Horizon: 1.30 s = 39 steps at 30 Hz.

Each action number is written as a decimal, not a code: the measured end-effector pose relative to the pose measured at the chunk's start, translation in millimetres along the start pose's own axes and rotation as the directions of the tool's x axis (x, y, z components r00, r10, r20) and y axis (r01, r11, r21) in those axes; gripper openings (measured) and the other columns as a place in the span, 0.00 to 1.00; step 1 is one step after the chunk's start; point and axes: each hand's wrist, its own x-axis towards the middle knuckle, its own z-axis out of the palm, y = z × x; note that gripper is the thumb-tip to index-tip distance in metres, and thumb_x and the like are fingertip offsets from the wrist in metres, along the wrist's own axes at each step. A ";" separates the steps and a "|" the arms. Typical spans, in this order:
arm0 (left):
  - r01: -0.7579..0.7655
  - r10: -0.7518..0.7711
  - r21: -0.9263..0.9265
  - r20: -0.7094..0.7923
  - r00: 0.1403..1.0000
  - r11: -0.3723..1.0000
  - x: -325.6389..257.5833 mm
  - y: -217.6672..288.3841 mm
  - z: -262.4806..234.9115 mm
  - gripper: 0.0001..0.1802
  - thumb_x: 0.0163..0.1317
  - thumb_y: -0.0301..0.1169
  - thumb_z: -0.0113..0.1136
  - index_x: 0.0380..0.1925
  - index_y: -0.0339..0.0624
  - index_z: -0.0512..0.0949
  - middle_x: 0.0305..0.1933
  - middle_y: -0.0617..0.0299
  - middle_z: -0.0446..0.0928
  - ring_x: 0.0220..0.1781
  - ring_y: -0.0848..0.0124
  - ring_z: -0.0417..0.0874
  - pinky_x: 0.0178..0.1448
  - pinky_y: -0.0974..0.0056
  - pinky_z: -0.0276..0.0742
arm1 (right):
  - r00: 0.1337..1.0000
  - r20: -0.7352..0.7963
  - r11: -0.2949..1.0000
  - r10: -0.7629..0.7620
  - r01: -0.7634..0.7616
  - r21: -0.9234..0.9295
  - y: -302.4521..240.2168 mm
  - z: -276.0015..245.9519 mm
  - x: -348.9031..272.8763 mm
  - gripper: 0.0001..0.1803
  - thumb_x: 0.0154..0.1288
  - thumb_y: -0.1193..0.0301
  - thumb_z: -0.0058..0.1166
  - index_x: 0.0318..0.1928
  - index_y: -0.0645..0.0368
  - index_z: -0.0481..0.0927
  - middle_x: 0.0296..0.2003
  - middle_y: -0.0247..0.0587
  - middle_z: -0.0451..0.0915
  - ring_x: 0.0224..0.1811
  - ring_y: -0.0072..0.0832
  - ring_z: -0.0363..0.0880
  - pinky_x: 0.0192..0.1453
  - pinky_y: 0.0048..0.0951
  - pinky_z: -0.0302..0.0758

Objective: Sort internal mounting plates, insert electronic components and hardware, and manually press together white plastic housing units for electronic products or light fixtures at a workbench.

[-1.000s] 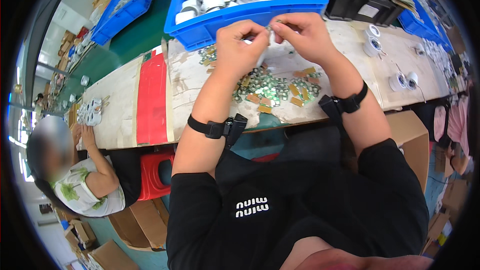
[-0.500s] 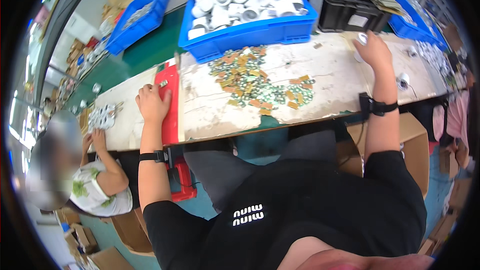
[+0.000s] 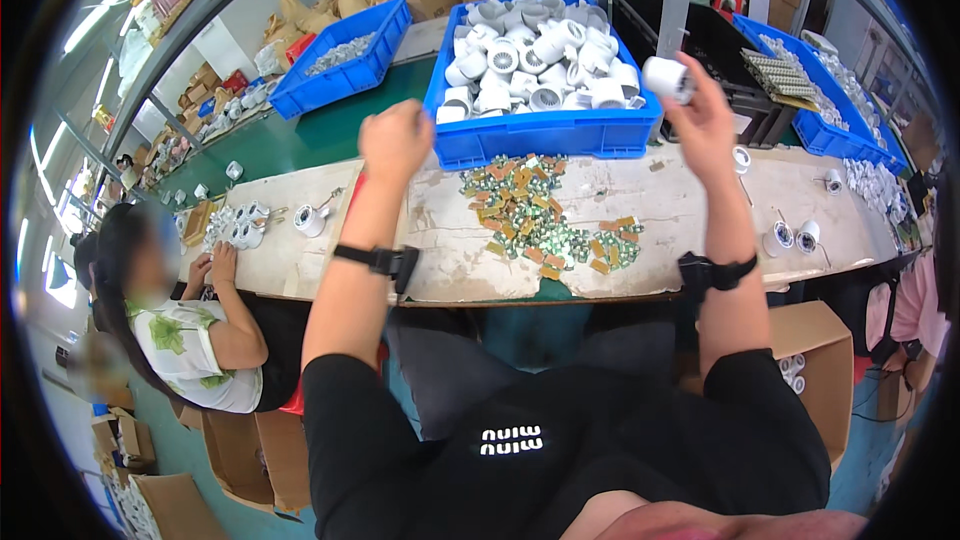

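My right hand (image 3: 705, 125) is raised over the right side of the bench, gripping a white cylindrical lamp housing (image 3: 667, 78) between thumb and fingers. At the front left corner of a blue bin (image 3: 545, 145) full of similar white housings is my left hand (image 3: 397, 140). Its fingers are curled closed, and anything inside them is hidden. Between my arms lies a pile of small green and orange-brown circuit boards (image 3: 540, 220). A white housing with wires (image 3: 310, 221) stands on the bench left of my left forearm.
Another blue bin (image 3: 340, 65) stands at the far left, and a black crate (image 3: 740, 90) at the right behind a metal post (image 3: 676, 0). Several white housings (image 3: 780, 236) sit at the bench's right end. A co-worker (image 3: 195, 340) works on the left.
My left hand has moved up and away from the red strip to the bin's corner. My right hand has lifted the lamp housing off the bench. The view has tilted upward.
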 end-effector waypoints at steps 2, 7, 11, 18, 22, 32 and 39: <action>0.290 -0.232 -0.207 0.261 0.937 0.934 35.9 55.5 3.8 0.18 0.60 0.45 0.68 0.42 0.46 0.87 0.45 0.50 0.87 0.44 0.55 0.89 0.55 0.52 0.80 | 0.999 0.029 0.997 -0.034 0.031 0.073 10.7 38.9 2.8 0.34 0.64 0.85 0.60 0.72 0.59 0.72 0.63 0.36 0.73 0.55 0.21 0.78 0.55 0.24 0.78; 0.340 -0.320 0.076 0.574 0.754 0.937 75.3 99.6 52.2 0.39 0.50 0.63 0.67 0.50 0.41 0.86 0.54 0.45 0.86 0.58 0.49 0.85 0.72 0.36 0.59 | 0.931 0.099 0.642 0.351 -0.316 0.699 47.2 83.5 -28.2 0.28 0.74 0.73 0.56 0.71 0.62 0.65 0.55 0.48 0.78 0.49 0.30 0.80 0.49 0.30 0.78; 0.361 -0.320 -0.084 0.310 0.895 0.929 62.9 111.3 44.8 0.32 0.52 0.53 0.71 0.46 0.37 0.83 0.47 0.46 0.86 0.45 0.53 0.88 0.69 0.39 0.65 | 0.901 0.083 0.801 0.425 -0.417 0.430 48.1 80.3 -39.6 0.24 0.77 0.74 0.53 0.69 0.62 0.67 0.50 0.46 0.82 0.44 0.26 0.81 0.46 0.28 0.79; 0.194 -0.378 -0.975 0.141 0.915 0.107 -18.0 203.4 94.8 0.26 0.72 0.37 0.62 0.58 0.29 0.64 0.50 0.46 0.79 0.51 0.62 0.83 0.55 0.58 0.80 | 0.909 0.042 0.734 0.414 -0.361 0.575 48.3 120.6 -57.0 0.25 0.71 0.84 0.55 0.67 0.66 0.72 0.54 0.44 0.82 0.52 0.28 0.84 0.56 0.30 0.82; 0.234 -0.315 -0.931 0.319 0.894 -0.279 -22.8 201.0 74.6 0.31 0.71 0.27 0.58 0.67 0.32 0.53 0.61 0.45 0.72 0.62 0.63 0.78 0.64 0.60 0.77 | 0.909 0.071 0.833 0.412 -0.407 0.375 36.5 101.4 -50.9 0.26 0.69 0.87 0.54 0.67 0.67 0.75 0.61 0.46 0.80 0.57 0.27 0.82 0.61 0.29 0.79; 0.298 0.036 -0.867 0.310 0.950 -0.401 -29.3 192.1 66.3 0.24 0.67 0.24 0.59 0.61 0.34 0.65 0.54 0.51 0.78 0.50 0.66 0.84 0.44 0.61 0.88 | 0.976 -0.004 0.948 0.217 -0.210 0.238 45.1 89.2 -49.5 0.23 0.71 0.85 0.54 0.65 0.68 0.77 0.55 0.44 0.82 0.54 0.24 0.81 0.57 0.26 0.79; 0.275 0.087 -0.848 0.265 0.960 -0.452 -23.6 183.1 62.4 0.29 0.61 0.29 0.51 0.64 0.43 0.61 0.55 0.50 0.76 0.48 0.64 0.82 0.41 0.60 0.84 | 0.969 0.225 0.913 0.101 -0.180 0.365 27.0 78.4 -42.3 0.25 0.70 0.76 0.64 0.65 0.70 0.77 0.52 0.42 0.81 0.50 0.24 0.80 0.54 0.28 0.80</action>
